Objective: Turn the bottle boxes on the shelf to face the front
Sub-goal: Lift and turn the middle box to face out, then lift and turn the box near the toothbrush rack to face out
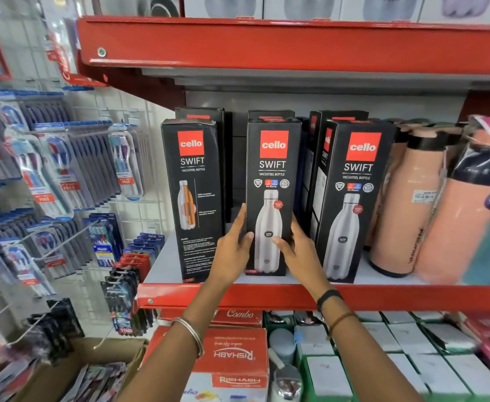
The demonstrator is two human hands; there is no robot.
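- While both forearms are stretched up and forward, the middle bottle box [272,195] is clasped low down between the two hands, upright on the red-edged shelf [383,295].
- At this box's left edge the left hand [232,250] is pressed flat, fingers pointing up along the side and thumb laid across the front panel; a metal bangle [191,333] is worn on that forearm.
- At the box's right edge the right hand [299,250] is wrapped around the corner, thumb on the front; a dark band [328,297] and a thin cord are worn at that wrist.
- A tall, rectangular, matte black carton with a red logo square and a printed steel bottle is shown facing front.
- Left of the middle box, a second black box [191,198] is set with a text-covered panel forward.
- Right of the middle box, a third black box [354,201] is turned front-on, and beyond it smooth, rounded peach flasks [406,204] with dark collars are stood.
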